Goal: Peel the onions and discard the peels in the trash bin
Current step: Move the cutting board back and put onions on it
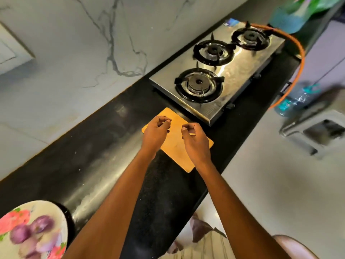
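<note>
Counter: black stone worktop point(104, 165) along a marble-look wall, 3-burner steel stove point(214, 79) at its far end, grey floor to my right.
Board: wooden cutting board point(177, 146) lies just this side of the stove, near the counter's front edge; nothing on its bare part that I can see.
Left hand: my left hand point(155, 132) hovers over the board's wall-side corner, fingers curled in, thumb and fingertips close together. Can't tell if there's a scrap of peel pinched in there; too small to see.
Right hand: my right hand point(196, 140) hovers over the board's middle, fingers loosely curled; maybe a thin sliver at the fingertips, can't say for sure.
Onions: purple onions point(30, 230) sit on the flowered plate point(43, 208) at the near end of the counter, blurred in the corner of view; some look pale and already skinned, not sure.
Key relation: onions lie behind and to the left of both hands, well apart from the board, back along the counter toward me. Left hand is on the plate's side, so it's the nearer one for the reach; right would have to cross over.
Bin: no trash bin I can ID in view.
Next, my guess: pull the left arm back to the plate, bring 1 onion to the board.
</note>
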A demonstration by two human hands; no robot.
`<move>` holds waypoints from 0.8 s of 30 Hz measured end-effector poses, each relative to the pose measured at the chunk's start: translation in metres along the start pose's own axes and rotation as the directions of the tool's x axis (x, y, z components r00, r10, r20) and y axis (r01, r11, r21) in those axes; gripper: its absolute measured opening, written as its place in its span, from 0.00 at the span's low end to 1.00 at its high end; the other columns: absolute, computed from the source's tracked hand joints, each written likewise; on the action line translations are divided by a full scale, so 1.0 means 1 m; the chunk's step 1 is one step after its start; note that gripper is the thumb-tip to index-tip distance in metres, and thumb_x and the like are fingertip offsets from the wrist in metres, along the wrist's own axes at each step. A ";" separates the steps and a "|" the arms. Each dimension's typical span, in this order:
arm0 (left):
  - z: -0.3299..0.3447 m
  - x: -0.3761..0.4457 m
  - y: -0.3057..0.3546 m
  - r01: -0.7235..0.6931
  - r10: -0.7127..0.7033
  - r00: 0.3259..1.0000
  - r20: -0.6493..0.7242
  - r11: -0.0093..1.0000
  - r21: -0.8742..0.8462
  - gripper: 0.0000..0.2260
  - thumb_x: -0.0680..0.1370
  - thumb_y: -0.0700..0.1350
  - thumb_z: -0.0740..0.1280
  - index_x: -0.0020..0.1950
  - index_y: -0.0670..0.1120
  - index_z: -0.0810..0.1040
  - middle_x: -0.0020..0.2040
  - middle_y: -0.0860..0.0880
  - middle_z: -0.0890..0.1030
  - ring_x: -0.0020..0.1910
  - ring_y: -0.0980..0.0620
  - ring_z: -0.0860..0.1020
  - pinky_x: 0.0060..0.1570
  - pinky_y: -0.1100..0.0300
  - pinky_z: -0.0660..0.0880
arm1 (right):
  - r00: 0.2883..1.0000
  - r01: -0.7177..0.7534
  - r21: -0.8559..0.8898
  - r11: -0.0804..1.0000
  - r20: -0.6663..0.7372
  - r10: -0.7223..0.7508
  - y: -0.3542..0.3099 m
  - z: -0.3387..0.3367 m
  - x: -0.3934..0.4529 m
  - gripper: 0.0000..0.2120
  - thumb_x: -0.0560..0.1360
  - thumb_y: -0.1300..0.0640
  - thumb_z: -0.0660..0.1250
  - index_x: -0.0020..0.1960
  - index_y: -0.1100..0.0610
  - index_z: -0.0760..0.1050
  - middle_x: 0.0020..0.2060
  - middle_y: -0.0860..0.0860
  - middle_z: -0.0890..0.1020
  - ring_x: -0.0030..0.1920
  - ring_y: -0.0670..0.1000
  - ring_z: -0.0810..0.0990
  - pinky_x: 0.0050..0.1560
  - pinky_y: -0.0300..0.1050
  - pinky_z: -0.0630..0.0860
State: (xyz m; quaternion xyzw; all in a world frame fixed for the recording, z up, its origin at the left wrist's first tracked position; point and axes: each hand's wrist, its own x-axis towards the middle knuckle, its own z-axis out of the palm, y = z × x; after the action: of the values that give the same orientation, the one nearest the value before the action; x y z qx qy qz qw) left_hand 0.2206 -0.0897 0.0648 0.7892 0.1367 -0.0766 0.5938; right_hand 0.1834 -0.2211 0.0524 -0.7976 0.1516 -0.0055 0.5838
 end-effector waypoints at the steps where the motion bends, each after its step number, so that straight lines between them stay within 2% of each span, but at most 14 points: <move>1: 0.006 0.008 -0.007 -0.017 0.015 1.000 0.015 0.995 0.095 0.06 0.84 0.46 0.63 0.58 0.49 0.79 0.60 0.47 0.82 0.55 0.49 0.80 0.54 0.52 0.77 | 0.999 -0.044 -0.013 0.999 -0.027 0.044 0.010 -0.002 -0.001 0.04 0.83 0.53 0.64 0.57 0.50 0.75 0.55 0.47 0.81 0.52 0.44 0.79 0.40 0.27 0.72; 3: 0.016 0.028 -0.021 -0.058 0.042 0.997 0.061 0.956 0.288 0.10 0.84 0.45 0.64 0.63 0.46 0.79 0.68 0.47 0.78 0.60 0.47 0.79 0.52 0.56 0.74 | 0.988 -0.131 -0.040 0.991 -0.082 0.128 0.031 -0.005 -0.001 0.07 0.82 0.55 0.66 0.59 0.52 0.75 0.60 0.49 0.78 0.57 0.46 0.78 0.44 0.28 0.72; 5: 0.023 0.049 -0.035 -0.118 0.078 0.991 0.108 0.891 0.438 0.13 0.83 0.45 0.65 0.67 0.45 0.79 0.74 0.46 0.73 0.65 0.46 0.76 0.58 0.55 0.73 | 0.972 -0.208 -0.132 0.969 -0.139 0.190 0.050 -0.005 -0.001 0.13 0.81 0.56 0.67 0.65 0.54 0.76 0.67 0.52 0.74 0.62 0.52 0.77 0.55 0.39 0.76; 7: 0.026 0.064 -0.047 -0.136 0.083 0.989 0.120 0.824 0.550 0.16 0.82 0.46 0.66 0.70 0.45 0.76 0.76 0.46 0.70 0.71 0.45 0.72 0.64 0.53 0.71 | 0.958 -0.267 -0.235 0.935 -0.166 0.232 0.064 -0.002 -0.003 0.18 0.80 0.56 0.68 0.70 0.53 0.73 0.71 0.55 0.70 0.67 0.57 0.75 0.61 0.48 0.76; 9: 0.028 0.073 -0.057 -0.129 0.064 0.990 0.127 0.774 0.620 0.20 0.82 0.46 0.66 0.74 0.45 0.73 0.77 0.44 0.68 0.73 0.44 0.69 0.67 0.52 0.69 | 0.950 -0.304 -0.274 0.912 -0.162 0.267 0.072 0.002 -0.008 0.21 0.81 0.55 0.68 0.73 0.52 0.70 0.75 0.55 0.64 0.72 0.58 0.69 0.64 0.49 0.74; 13: 0.032 0.080 -0.071 -0.146 0.026 0.983 0.184 0.721 0.678 0.23 0.83 0.48 0.65 0.78 0.47 0.68 0.79 0.43 0.64 0.75 0.43 0.68 0.71 0.50 0.68 | 0.949 -0.310 -0.341 0.888 -0.166 0.267 0.082 0.007 -0.012 0.25 0.82 0.53 0.66 0.77 0.51 0.66 0.79 0.53 0.55 0.78 0.57 0.59 0.68 0.51 0.72; 18: 0.041 0.075 -0.081 -0.167 0.053 0.983 0.176 0.661 0.731 0.25 0.82 0.50 0.66 0.79 0.48 0.67 0.79 0.42 0.65 0.77 0.42 0.64 0.74 0.43 0.66 | 0.960 -0.277 -0.436 0.856 -0.153 0.233 0.097 0.009 -0.011 0.27 0.82 0.50 0.65 0.79 0.49 0.63 0.80 0.53 0.52 0.78 0.57 0.56 0.71 0.55 0.70; 24: 0.035 0.069 -0.089 -0.123 0.039 0.991 0.129 0.653 0.747 0.24 0.82 0.52 0.64 0.79 0.50 0.67 0.78 0.43 0.66 0.72 0.41 0.71 0.71 0.42 0.69 | 0.978 -0.206 -0.563 0.801 -0.102 0.180 0.104 0.004 0.000 0.28 0.82 0.49 0.64 0.80 0.50 0.60 0.81 0.55 0.51 0.79 0.59 0.53 0.75 0.57 0.65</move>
State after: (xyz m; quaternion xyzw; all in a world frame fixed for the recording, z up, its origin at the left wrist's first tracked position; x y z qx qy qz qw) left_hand 0.2605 -0.0920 -0.0459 0.9645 0.0271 -0.1396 0.2223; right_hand 0.1598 -0.2454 -0.0458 -0.9156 0.2393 0.0820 0.3127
